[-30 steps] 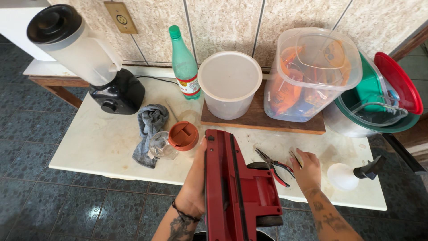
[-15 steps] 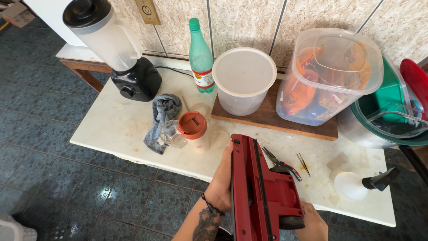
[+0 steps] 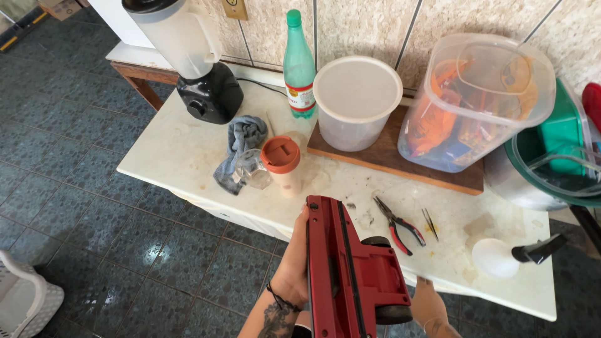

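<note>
left hand (image 3: 293,275): clamped along the left edge of the red vacuum head (image 3: 347,275), fingers wrapped on its side, wrist low in the frame.
red vacuum head: held up over the near edge of the desk (image 3: 188,156), underside facing the camera, long axis running away from the person toward the wall; black wheel showing on its right side.
right hand (image 3: 432,307): under the right rear corner of the vacuum head, mostly hidden, so i cannot tell how it grips or whether it only props the piece.
which hand is nearer: the left one has the clear hold; the right sits just beneath and behind.
pliers (image 3: 395,224): red-handled, lying on the desk just right of the head's far end, apart from both hands.
tweezers (image 3: 429,223): just beside the pliers, further right.
orange-lidded cup (image 3: 282,164): standing on the desk up and left of the head's tip, near but not touching.
</note>
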